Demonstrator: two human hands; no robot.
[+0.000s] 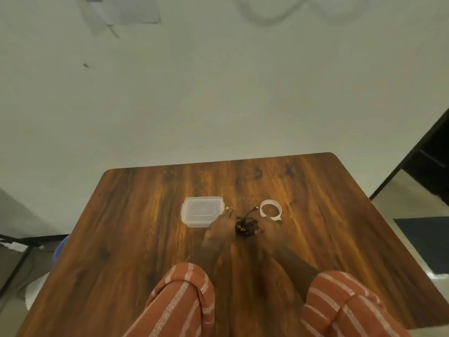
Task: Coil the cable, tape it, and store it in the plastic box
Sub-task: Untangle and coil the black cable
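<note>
Barely making out either grip: left hand (220, 227) and right hand (268, 227) resting w/ black cable (245, 224) bundled between, fingers too blurred to tell if clasping. Sitting left, touching left fingertips: lidded plastic box (202, 211). Lying right, near cable: tape roll (271, 210), on wooden table (145, 215). Blocking forearms partly: striped sleeves (184, 300).

I sit at a dark wooden table (150, 215) with rounded far corners, its grain glossy under warm light. Beyond its far edge stands a plain pale wall (218, 93) with a blurred sheet of paper (121, 10) stuck high up. Past the right edge I see pale floor (398, 198), a dark mat (427, 242) and a black frame (422, 152).
</note>
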